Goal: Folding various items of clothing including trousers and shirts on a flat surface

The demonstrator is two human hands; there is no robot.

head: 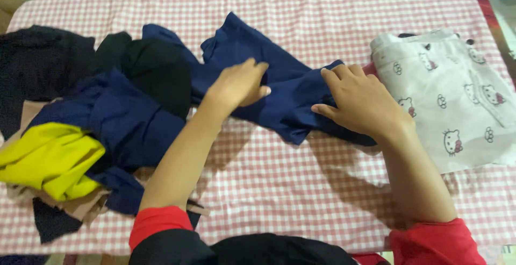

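Hands: both down on the navy garment (pixel 279 90) at mid-table, and both look flat rather than gripping.
Left hand: left hand (pixel 239 85) lies palm down on the navy cloth, fingers together and reaching right, thumb tucked under the edge; no clear pinch on the fabric, it presses.
Right hand: right hand (pixel 363 101) rests open on the right end of the same garment, fingers spread and pointing up-left, thumb out to the left; it holds nothing, just bears down.
Navy garment: crumpled, stretched from upper left to lower right across the checked cloth (pixel 301 190), between the two hands and under them.
Left pile: heap of clothes (pixel 107 120) beside the left forearm, dark blue and black pieces with a yellow piece (pixel 51 157) at its near edge.
Right side: white folded garment (pixel 457 98) with small cartoon cat prints, just beside the right hand, touching or nearly so; cannot tell which.
Sleeves: red cuffs (pixel 158 219) on both arms at the near edge.
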